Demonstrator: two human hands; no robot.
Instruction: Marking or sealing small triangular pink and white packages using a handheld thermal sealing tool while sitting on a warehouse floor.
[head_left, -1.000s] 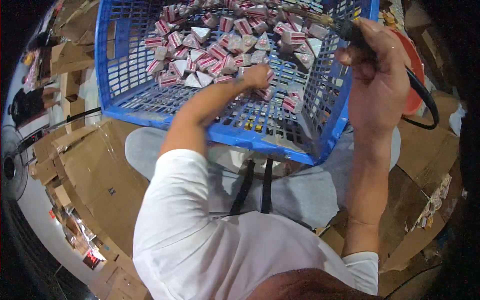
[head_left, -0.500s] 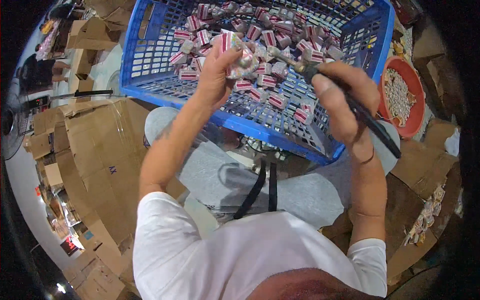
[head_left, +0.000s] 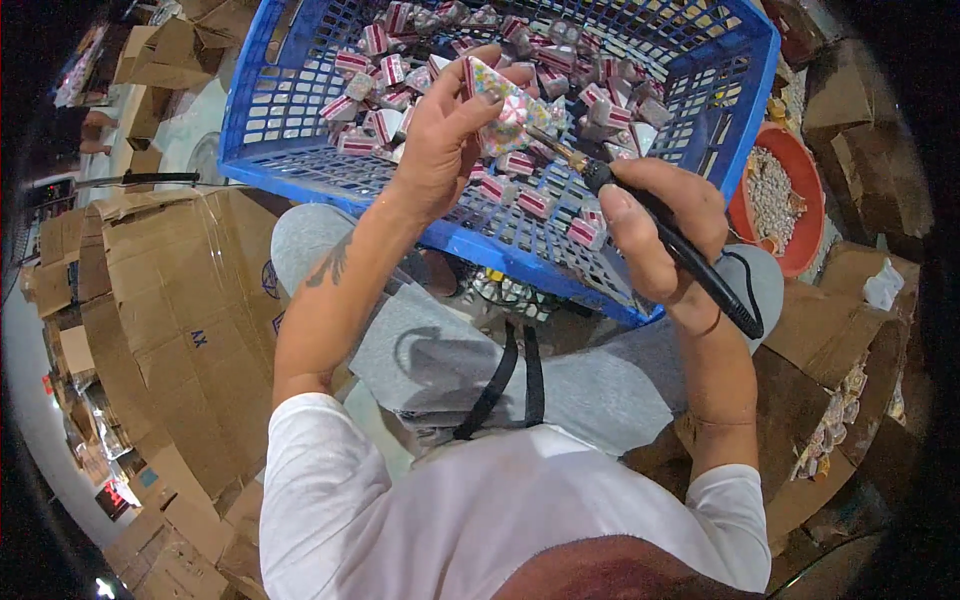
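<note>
Over the blue plastic crate [head_left: 590,290], my left hand [head_left: 435,145] grips a small wedge-shaped piece [head_left: 505,108] like a toy cake slice, its pastel speckled face turned up. My right hand [head_left: 668,225] is closed round the black handle of a soldering iron [head_left: 692,258], a pen-like tool with a brass collar and a cord. Its metal tip points left at the wedge's lower right edge; whether they touch I cannot tell. Inside the crate lie many similar pieces [head_left: 535,201] with white and dark pink striped sides.
A red-orange basin [head_left: 813,225] of small pale pieces stands right of the crate. Flattened cardboard [head_left: 200,330] covers the floor at left, and more cardboard [head_left: 815,320] lies at right. My grey-clad knees [head_left: 590,395] are below the crate's near edge.
The wedge has been turned so its speckled face shows more. The iron's tip has come down closer to it. The whole view has shifted slightly.
</note>
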